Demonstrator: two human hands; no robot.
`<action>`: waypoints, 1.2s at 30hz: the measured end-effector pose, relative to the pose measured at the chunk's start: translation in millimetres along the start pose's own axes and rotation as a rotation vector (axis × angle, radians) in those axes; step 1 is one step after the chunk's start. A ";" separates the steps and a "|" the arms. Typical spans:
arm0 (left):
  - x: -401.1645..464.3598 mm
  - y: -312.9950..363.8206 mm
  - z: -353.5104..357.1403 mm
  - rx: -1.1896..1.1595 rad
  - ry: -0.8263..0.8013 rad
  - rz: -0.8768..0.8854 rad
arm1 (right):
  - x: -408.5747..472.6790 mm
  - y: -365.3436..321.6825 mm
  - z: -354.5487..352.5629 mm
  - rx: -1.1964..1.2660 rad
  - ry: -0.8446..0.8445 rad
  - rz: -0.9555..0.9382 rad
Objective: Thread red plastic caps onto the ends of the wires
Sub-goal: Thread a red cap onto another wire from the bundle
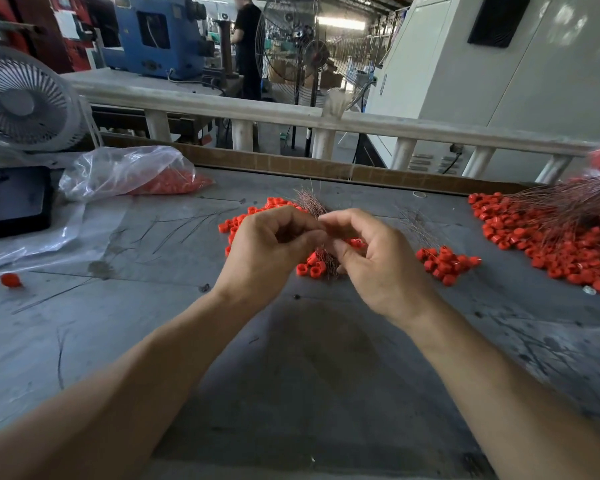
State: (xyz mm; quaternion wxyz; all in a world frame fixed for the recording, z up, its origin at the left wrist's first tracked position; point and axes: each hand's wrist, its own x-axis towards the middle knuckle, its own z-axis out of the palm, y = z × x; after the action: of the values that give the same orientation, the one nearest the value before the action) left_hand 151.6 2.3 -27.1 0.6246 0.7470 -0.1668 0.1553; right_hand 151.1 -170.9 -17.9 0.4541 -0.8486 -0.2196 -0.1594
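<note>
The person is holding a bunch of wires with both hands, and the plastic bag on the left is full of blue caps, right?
Not quite. The caps in the plastic bag are red, not blue, as the head view shows. The rest holds: the left hand and the right hand both hold the bunch of wires, and the bag lies on the left.

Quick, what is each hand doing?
Left hand: grips the bundle of thin reddish-brown wires.
Right hand: fingers curled, pinching at the bundle; contents hidden.
</note>
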 end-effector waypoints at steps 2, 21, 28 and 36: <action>-0.6 3.3 0.1 -0.080 -0.020 -0.003 | -0.4 1.0 1.7 0.072 -0.023 0.040; -2.4 11.4 0.9 -0.329 0.146 -0.112 | -0.8 -9.7 -0.3 0.039 0.047 -0.001; 5.2 7.3 -20.1 -0.166 0.237 -0.137 | 0.8 -5.1 -14.1 0.130 0.091 0.091; -0.6 -11.6 -10.3 0.667 -0.023 -0.181 | 5.2 -1.6 -26.2 0.700 0.211 0.240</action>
State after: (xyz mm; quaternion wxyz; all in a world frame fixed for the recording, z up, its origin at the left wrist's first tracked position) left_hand 156.0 14.4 -35.9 0.3555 0.9234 -0.0472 0.1366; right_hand 152.9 -191.0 -0.2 0.7519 -0.6408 -0.1118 -0.1072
